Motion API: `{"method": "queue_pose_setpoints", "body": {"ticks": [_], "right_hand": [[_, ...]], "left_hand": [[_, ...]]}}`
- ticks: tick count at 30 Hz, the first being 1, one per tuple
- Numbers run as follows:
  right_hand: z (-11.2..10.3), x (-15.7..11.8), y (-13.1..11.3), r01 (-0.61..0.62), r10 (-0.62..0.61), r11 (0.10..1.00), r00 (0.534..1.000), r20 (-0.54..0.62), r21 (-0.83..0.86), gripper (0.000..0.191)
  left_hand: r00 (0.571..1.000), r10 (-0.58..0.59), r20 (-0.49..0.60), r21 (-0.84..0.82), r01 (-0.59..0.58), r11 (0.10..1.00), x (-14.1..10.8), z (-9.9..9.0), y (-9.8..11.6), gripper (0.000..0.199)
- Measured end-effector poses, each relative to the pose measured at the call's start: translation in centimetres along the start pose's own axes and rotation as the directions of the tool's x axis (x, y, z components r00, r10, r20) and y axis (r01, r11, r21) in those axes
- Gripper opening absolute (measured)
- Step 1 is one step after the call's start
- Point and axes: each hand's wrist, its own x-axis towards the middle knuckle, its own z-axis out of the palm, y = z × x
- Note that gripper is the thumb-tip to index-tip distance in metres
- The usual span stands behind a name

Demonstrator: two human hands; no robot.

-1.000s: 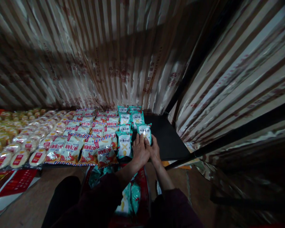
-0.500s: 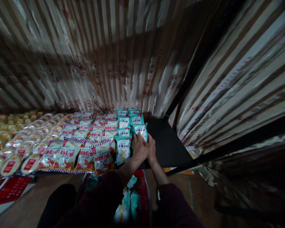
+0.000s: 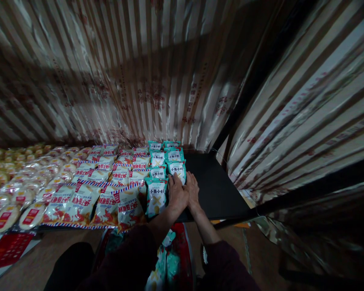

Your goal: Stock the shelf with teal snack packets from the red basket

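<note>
Packaged snacks (image 3: 129, 208) are lining a black shelf (image 3: 214, 186) in rows. This is looking like a shop.

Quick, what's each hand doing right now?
Left hand: open, fingers resting on the teal packet.
Right hand: open, fingers beside that packet's lower right corner; can't tell if they touch it.

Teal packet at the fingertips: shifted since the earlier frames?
Yes, left. The touched packet sat offset right of the teal packet directly behind a second ago; now it's nearly in line with it.
</note>
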Motion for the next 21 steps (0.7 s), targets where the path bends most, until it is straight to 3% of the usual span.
{"method": "queue_pose_setpoints", "body": {"ticks": [5, 9, 13, 21], "right_hand": [[-1.8, 1.2, -1.2, -0.054, 0.054, 0.999, 0.996, 0.07, -0.003, 0.072], [-2.8, 2.3, -2.0, -0.132, 0.127, 0.991, 0.98, 0.153, 0.024, 0.077], [-2.5, 2.8, -2.0, -0.145, 0.132, 0.989, 0.966, 0.221, 0.042, 0.072], [-1.8, 2.6, -1.6, -0.108, 0.098, 0.994, 0.974, 0.205, 0.036, 0.072]], "left_hand": [[0.999, -0.039, -0.025, 0.057, 0.04, 0.998, -0.1, 0.1, 0.6, 0.057], [0.997, -0.026, 0.071, 0.238, 0.008, 0.971, -0.3, -0.3, 0.9, 0.061], [0.996, -0.005, 0.088, 0.255, -0.017, 0.967, -0.1, -0.5, 0.7, 0.061], [0.998, 0.007, 0.055, 0.223, -0.019, 0.975, 0.3, 0.0, 0.2, 0.059]]}}
